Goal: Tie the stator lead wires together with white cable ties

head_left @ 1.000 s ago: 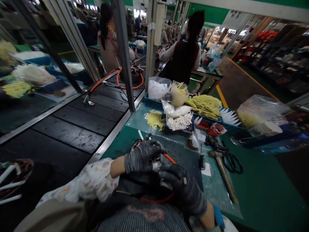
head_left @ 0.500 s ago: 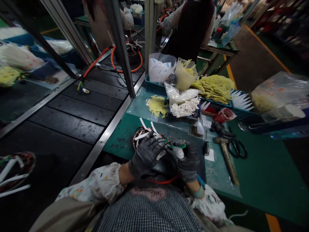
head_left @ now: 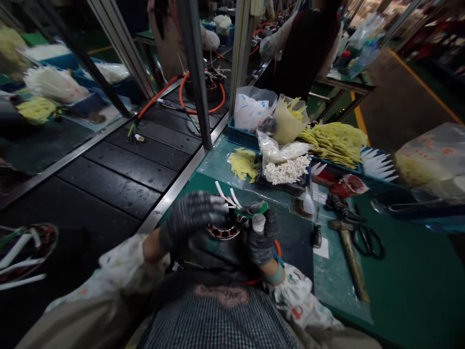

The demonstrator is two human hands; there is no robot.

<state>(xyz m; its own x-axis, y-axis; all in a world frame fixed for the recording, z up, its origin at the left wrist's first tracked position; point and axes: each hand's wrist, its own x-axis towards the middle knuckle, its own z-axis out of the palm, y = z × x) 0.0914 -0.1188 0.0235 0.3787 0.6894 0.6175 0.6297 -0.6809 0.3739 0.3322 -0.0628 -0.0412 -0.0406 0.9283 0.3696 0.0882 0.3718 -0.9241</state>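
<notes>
A ring-shaped motor stator point(head_left: 224, 235) with copper windings lies before me, white sleeves point(head_left: 235, 197) sticking up from it. My left hand point(head_left: 194, 216), in a dark grey glove, is beside and partly over the stator's left edge. Its fingers stretch to the right and are blurred by motion; I see nothing in them. To the right of the stator, my gloved right hand point(head_left: 262, 237) is closed on a green strip point(head_left: 262, 208), with a pale thumb tip showing below it. Thin green wire runs from there toward the stator. An orange cable point(head_left: 278, 248) passes behind the right wrist.
To the right lie a hammer point(head_left: 350, 259), scissors point(head_left: 367, 241) and a dark-handled tool point(head_left: 317, 235). Bins at the back hold white beads point(head_left: 286, 169) and yellow sleeves point(head_left: 334, 143). A metal post point(head_left: 196, 72) rises by the slatted conveyor point(head_left: 123, 167). Another stator point(head_left: 47, 242) sits at left; people work beyond.
My left hand has moved left, off the stator's top, with its fingers straightened. My right hand has shifted left with the green strip in it. The view has turned slightly left.
</notes>
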